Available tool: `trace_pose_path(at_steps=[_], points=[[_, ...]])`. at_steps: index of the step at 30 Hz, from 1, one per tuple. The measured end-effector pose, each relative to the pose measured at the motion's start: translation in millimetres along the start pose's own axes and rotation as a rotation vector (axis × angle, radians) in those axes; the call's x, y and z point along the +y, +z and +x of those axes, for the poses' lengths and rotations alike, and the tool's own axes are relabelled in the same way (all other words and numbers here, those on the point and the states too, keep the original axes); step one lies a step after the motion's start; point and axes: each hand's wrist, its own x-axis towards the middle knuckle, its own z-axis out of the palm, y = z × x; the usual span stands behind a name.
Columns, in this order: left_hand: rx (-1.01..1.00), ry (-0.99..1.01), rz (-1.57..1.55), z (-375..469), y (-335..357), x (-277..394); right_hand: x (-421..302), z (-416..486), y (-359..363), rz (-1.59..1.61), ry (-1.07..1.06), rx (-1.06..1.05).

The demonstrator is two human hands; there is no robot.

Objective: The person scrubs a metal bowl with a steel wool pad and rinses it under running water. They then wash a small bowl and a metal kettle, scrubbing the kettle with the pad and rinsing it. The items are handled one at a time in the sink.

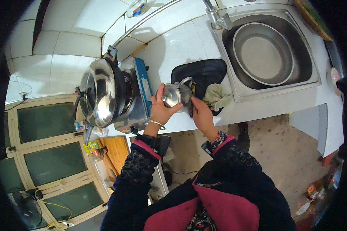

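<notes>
My left hand (pixel 162 108) holds a small shiny metal pot lid (pixel 171 95) with a round knob, its fingers spread around the rim. Just to the right, a metal pot (pixel 186 93) with a curved handle lies partly behind the lid and fingers. My right hand (pixel 202 114) is at the pot's right side, its fingers bent against a dark, blurred patch; whether it grips something there is unclear. Behind both is a black mat or bag (pixel 202 69) on the white counter. A pale green cloth (pixel 217 95) lies crumpled on its right part.
Left of my hands stands a gas stove (pixel 138 112) bearing a large lidded wok (pixel 104 95). At right, a steel sink (pixel 312 78) holds a wide metal basin (pixel 263 55), with a faucet (pixel 219 20) beside it. A wooden cutting board (pixel 115 151) lies below the stove.
</notes>
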Motion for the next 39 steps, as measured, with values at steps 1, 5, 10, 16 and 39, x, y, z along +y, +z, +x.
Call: trace_pose_path(at_steps=[1,5,10,16,39], points=[[0.014,-0.007,0.002,-1.7,1.1,1.1,1.0,-6.0,-1.9,0.006,0.092,-0.037],[0.037,-0.013,-0.002,-12.5,2.1,3.9,-8.1,5.4,-12.7,0.137,0.003,0.129],[0.088,0.079,-0.026,-16.3,6.7,0.6,-21.1,34.2,-15.5,0.220,-0.114,0.104],[0.150,0.135,-0.074,-13.2,12.4,-2.6,-15.5,77.4,-6.7,0.010,-0.269,-0.024],[0.271,-0.070,-0.019,-2.1,21.5,-12.5,-16.7,34.3,-5.3,0.125,-0.229,0.078]])
